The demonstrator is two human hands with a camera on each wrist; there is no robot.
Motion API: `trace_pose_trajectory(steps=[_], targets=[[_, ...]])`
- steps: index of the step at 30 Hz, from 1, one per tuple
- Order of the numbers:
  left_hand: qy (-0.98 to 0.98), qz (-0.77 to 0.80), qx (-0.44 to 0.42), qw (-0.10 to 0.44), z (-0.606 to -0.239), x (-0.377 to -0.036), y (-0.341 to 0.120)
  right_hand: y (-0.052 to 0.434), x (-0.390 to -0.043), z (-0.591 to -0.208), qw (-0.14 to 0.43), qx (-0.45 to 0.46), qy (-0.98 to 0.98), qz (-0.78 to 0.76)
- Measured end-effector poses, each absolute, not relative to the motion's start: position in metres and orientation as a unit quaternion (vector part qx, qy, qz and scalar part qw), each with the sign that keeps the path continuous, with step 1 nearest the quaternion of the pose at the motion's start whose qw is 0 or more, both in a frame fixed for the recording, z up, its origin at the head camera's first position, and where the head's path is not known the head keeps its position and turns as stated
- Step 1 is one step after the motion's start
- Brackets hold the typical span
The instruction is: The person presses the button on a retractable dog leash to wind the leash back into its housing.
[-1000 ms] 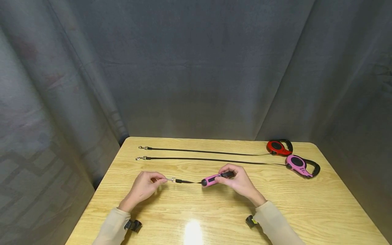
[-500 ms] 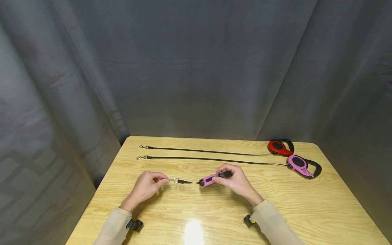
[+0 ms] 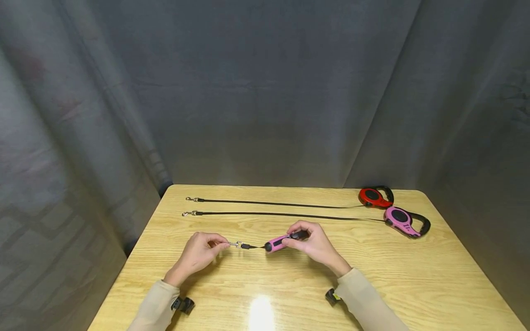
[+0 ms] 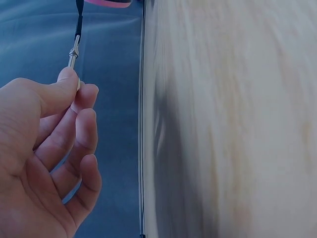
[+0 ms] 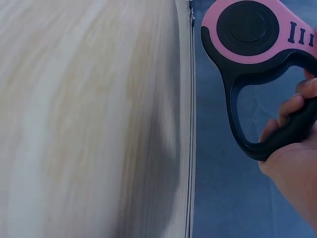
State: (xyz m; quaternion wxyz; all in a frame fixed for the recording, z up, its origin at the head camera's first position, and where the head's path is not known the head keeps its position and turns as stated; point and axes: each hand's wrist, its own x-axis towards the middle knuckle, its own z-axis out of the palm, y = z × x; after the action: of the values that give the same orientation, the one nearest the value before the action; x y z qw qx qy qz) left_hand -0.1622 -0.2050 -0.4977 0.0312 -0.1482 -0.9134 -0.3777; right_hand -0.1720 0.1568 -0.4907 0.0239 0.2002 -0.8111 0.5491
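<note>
A pink retractable leash [image 3: 276, 242] is held just above the wooden table [image 3: 414, 276]. My right hand [image 3: 308, 241] grips its black handle [image 5: 292, 131]; in the right wrist view the pink housing [image 5: 247, 29] fills the top right. A short black cord [image 3: 253, 247] runs left from the housing to a metal clip [image 3: 237, 244]. My left hand [image 3: 219, 247] pinches that clip [image 4: 73, 52] between thumb and forefinger, the other fingers loosely curled.
Two more leashes lie at the back right, a red one [image 3: 371, 196] and a pink one [image 3: 399, 220]. Their black cords [image 3: 281, 215] stretch left across the table to metal clips [image 3: 188, 214] near the far left edge. Grey curtains [image 3: 265, 92] surround the table.
The pink housing in my right hand has moved left toward the clip, and the visible cord between my two hands has become shorter. The left hand has hardly moved.
</note>
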Motion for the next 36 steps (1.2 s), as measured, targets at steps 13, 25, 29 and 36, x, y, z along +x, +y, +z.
trace_pose_trajectory(steps=[13,25,29,36], targets=[[-0.911,-0.384,-0.150,0.023,-0.497,-0.162,-0.205,0.149,-0.173,-0.491,0.012,0.190,-0.808,0.557],[-0.912,-0.380,-0.152,0.022,-0.496,-0.160,-0.202,0.142,-0.174,-0.493,0.010,0.205,-0.804,0.558],[-0.912,-0.381,-0.152,0.021,-0.497,-0.160,-0.202,0.139,-0.176,-0.494,0.009,0.198,-0.806,0.558],[-0.911,-0.382,-0.152,0.017,-0.496,-0.160,-0.202,0.135,-0.174,-0.490,0.009,0.205,-0.804,0.558]])
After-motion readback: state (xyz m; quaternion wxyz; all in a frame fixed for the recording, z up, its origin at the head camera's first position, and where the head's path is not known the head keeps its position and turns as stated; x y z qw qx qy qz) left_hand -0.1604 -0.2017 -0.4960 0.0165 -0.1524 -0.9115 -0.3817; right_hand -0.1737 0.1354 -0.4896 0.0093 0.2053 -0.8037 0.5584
